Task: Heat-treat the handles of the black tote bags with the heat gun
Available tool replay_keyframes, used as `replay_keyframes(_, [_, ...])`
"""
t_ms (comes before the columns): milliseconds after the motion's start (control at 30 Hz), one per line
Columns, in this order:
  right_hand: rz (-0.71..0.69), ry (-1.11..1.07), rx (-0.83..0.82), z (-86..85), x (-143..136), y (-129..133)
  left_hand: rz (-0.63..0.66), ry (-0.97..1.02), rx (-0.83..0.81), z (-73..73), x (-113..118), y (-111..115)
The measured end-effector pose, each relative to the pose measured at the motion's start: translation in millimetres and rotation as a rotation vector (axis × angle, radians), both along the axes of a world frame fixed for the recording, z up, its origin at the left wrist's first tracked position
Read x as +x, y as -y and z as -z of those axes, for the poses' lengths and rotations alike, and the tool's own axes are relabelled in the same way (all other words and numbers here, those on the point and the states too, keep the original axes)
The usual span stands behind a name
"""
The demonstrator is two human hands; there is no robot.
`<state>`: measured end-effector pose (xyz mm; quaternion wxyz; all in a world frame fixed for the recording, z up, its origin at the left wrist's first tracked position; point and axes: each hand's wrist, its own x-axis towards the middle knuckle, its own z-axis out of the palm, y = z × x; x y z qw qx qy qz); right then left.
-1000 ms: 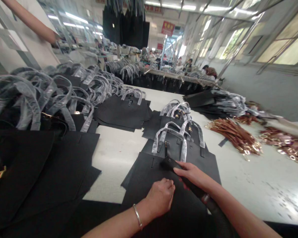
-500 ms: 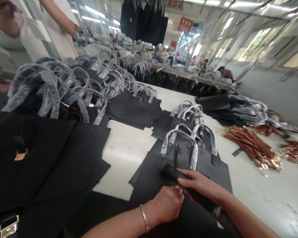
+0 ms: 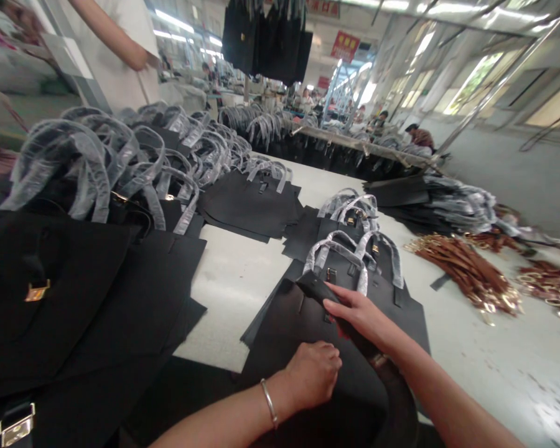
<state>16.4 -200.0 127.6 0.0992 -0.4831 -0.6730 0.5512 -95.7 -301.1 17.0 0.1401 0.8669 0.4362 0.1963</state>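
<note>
Right hand: pinches a black strap between thumb and fingers, close to its upper end.
Black strap: slants across the top of a black panel; beyond the hand it runs past a metal fitting and curves down towards the bottom edge. Whether its end touches the panel, I cannot tell.
Left hand: low over the panel, left of the strap, fingers curled in; whether they pinch anything is hidden. A silver bangle circles the wrist.
Plastic-wrapped handles: arch just beyond the panel, on more black pieces.
Left pile: large black panels, two gold buckles showing, wrapped loops behind.
Brown straps: bundled with gold rings on the pale table, to the right.
Person in a pale top: stands at upper left.
Red sign: hangs in the background, text too blurred to read.
</note>
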Motion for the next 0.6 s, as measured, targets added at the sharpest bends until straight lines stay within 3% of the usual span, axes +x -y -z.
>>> replay_keyframes(100, [0.058,0.057,-0.064,-4.0,36.2,2.8,-0.037,0.032,-0.013,1.6,-1.0,-0.1])
replay_keyframes(233, [0.072,0.149,-0.192,6.7,71.6,11.6,-0.05,0.062,-0.02,4.4,-0.5,-1.3])
replay_keyframes(367, [0.054,0.189,-0.157,11.5,62.1,13.5,-0.032,0.049,-0.022,5.4,0.0,-2.5])
replay_keyframes(500, [-0.045,0.205,-0.122,-4.6,44.1,7.9,-0.032,0.047,-0.018,6.0,0.9,-2.6])
replay_keyframes(600, [-0.071,0.201,-0.186,-14.0,46.7,6.1,-0.035,0.057,-0.019,5.5,1.3,-2.9])
